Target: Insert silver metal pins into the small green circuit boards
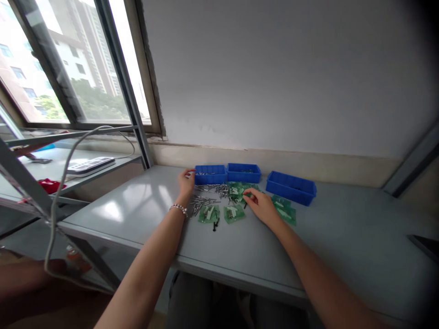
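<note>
- Black screw (244,206): just below the right hand's fingertips, near the right front bag (234,213); too small to tell if held or lying on the surface (137,219).
- Right hand (263,206): back up, fingers curled, thumb and index close together; can't tell if the grip is clamped on the screw.
- Left hand (186,183): at left bin (216,179), fingertips bent in at its left end; grip nearly together, can't tell if anything's pinched.
- Arms: both reach forward, right forearm slanting inward; hands well apart.
- Silver pile (204,201): in front of left bin, pieces crossing, probably snags.
- Doing it well (judgement): pinch one piece by its shank, lift straight up so neighbours don't drag.
- Keep loose black screws (214,226) off the pile.
- Keep right wrist from nudging the right-side bags (285,213); thin film likely slides.
</note>
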`<state>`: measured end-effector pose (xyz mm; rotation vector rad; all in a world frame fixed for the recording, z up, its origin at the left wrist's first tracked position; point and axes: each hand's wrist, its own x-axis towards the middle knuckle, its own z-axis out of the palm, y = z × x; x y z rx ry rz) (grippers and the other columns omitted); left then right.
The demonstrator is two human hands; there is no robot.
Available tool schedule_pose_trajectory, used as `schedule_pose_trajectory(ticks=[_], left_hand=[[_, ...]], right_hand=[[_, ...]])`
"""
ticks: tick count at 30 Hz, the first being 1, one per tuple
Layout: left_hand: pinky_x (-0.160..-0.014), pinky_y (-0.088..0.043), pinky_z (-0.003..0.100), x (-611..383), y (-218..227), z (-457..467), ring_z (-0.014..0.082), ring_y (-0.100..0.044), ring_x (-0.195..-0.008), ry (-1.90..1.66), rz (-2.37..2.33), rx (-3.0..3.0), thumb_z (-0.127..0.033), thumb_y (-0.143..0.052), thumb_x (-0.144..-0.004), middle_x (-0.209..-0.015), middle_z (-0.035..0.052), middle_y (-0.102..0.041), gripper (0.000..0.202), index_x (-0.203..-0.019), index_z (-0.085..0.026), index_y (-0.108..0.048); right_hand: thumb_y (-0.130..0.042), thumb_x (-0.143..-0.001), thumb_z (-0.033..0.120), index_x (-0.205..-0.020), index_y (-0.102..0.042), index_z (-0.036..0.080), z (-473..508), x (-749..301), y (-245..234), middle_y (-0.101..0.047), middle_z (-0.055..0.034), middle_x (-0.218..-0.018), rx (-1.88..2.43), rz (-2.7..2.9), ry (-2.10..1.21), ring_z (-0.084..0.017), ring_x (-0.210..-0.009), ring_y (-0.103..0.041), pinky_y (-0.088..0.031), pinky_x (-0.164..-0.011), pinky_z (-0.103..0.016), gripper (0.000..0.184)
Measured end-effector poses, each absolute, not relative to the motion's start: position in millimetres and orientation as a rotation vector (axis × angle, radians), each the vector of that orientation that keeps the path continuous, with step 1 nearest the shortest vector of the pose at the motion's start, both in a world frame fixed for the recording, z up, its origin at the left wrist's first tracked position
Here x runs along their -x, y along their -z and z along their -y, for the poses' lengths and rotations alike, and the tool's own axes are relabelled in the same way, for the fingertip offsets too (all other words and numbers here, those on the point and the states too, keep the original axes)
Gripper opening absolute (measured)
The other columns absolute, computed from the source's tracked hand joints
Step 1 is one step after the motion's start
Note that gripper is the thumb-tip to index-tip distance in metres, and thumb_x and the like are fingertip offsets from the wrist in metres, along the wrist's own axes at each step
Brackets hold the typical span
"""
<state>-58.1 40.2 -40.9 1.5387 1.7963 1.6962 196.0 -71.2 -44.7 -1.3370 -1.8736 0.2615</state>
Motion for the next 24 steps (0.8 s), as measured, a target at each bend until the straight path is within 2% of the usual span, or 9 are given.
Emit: schedule_pose_trajectory(ticks=[24], left_hand=[[-0.059, -0.036, 0.022, 56.2, 39.8, -36.2, 0.0094, -0.044, -0.054, -1.609, -1.857, -1.537, -0.026, -0.052, -0.069, -0.068, 0.0013, -0.053, 0.021, -0.084, -0.019, -0.066]], right_hand=[[-0.045, -0.077, 0.03, -0.084, -0.055, 0.02, 71.0, -197.0, 45.0, -0.049, 0.0028, -0.054, 1.345, 1.881, -0.259, -0.013, -0.05, -0.047, -0.033, -0.051, -0.023, 0.015]])
